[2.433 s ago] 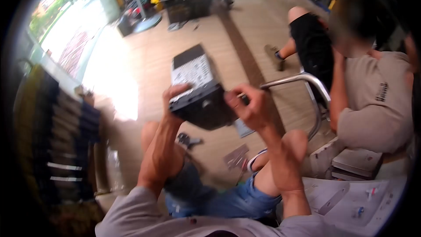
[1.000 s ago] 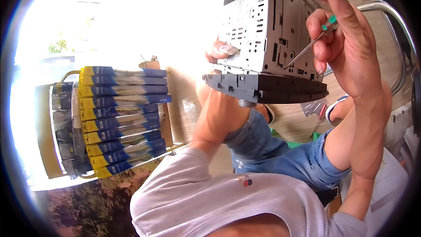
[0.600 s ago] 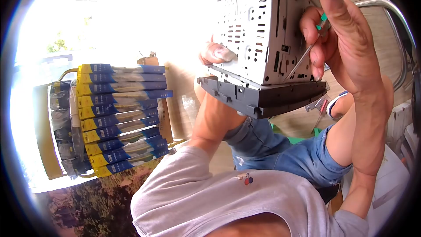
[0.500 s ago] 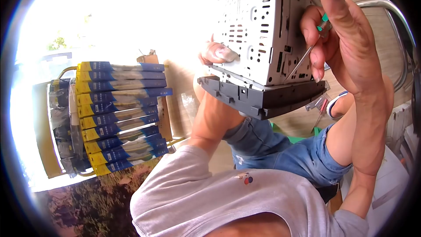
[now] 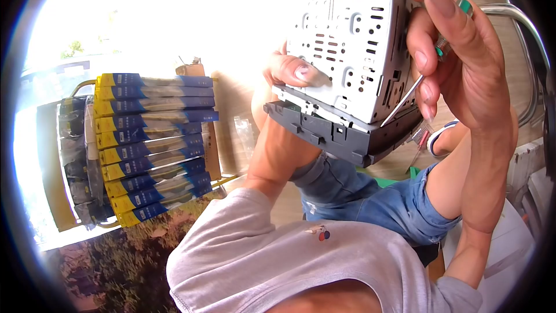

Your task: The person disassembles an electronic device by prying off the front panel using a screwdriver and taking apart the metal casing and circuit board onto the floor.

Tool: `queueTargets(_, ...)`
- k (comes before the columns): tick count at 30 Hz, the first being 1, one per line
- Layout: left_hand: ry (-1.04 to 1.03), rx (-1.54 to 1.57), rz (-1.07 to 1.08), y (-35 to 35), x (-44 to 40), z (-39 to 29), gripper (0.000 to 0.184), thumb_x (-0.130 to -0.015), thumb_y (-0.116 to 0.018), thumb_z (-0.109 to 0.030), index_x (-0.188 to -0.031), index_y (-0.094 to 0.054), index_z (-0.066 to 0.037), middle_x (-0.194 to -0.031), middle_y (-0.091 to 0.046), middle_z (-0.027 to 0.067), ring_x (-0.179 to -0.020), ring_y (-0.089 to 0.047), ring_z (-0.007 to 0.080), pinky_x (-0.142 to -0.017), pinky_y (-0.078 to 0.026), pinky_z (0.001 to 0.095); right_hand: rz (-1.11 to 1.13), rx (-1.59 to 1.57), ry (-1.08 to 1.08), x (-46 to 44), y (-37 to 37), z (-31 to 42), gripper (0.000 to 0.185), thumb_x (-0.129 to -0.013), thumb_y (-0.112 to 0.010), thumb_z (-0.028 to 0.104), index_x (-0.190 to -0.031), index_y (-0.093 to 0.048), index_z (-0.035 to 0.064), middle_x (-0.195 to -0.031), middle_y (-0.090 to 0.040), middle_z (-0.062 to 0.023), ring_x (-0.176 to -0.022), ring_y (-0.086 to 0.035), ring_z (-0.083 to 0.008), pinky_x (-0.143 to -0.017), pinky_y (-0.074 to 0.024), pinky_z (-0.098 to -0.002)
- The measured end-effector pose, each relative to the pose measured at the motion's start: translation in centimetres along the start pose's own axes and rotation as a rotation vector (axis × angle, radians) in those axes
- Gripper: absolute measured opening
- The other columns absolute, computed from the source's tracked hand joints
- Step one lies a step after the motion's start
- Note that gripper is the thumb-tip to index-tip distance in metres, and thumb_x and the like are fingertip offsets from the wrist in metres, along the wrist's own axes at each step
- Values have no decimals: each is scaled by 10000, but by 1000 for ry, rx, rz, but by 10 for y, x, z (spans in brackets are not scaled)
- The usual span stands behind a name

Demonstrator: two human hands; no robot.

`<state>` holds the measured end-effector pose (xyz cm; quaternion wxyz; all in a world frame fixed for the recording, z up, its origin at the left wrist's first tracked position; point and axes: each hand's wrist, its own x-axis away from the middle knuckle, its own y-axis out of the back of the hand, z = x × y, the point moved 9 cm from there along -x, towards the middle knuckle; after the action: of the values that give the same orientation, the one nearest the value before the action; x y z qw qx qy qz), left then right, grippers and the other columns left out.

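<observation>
Lining the far left, roughly ten blue-and-yellow packets [image 5: 130,137] sit in a row. To their right, the left hand [image 5: 292,72] grips one car stereo [image 5: 341,52], thumb flat on its perforated metal casing, fingers hidden behind. Held in the air in front of the person, the unit looks rigid and fairly heavy, its smooth metal perhaps slippery; the casing seems the safer hold, the black plastic front frame [image 5: 330,133] more fragile. Farther right, the right hand [image 5: 469,69] pinches one green-handled screwdriver [image 5: 403,102], tip at the seam between casing and frame.
</observation>
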<state>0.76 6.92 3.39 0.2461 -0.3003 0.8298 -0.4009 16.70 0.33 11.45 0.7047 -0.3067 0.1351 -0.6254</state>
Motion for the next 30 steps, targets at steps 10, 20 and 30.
queueTargets(10, 37, 3, -10, -1, 1, 7, 614, -780, -656, -86, -1291, -455, 190, -1158, -644, 297, -985, -692, 351, -870, -586, 418, -89, 248, 23, 1, 3, 4, 386, -970, -582, 408, -1040, -481, 42, -641, -594, -74, -441, -554, -162, -381, -428, -266)
queueTargets(20, 53, 0, -21, -4, 4, 10, 614, -781, -658, -90, -1291, -458, 185, -1157, -646, 291, -987, -691, 351, -870, -584, 421, -123, 379, 251, 2, 12, -3, 411, -1007, -505, 433, -1057, -506, 24, -588, -541, -50, -419, -491, -127, -373, -387, -248)
queueTargets(30, 78, -2, -16, -11, -5, 16, 613, -781, -660, -94, -1292, -461, 181, -1156, -648, 286, -989, -690, 352, -870, -583, 423, -189, 469, 358, 6, 15, 0, 464, -1044, -428, 458, -1073, -531, 7, -536, -488, -26, -396, -427, -92, -364, -346, -230)
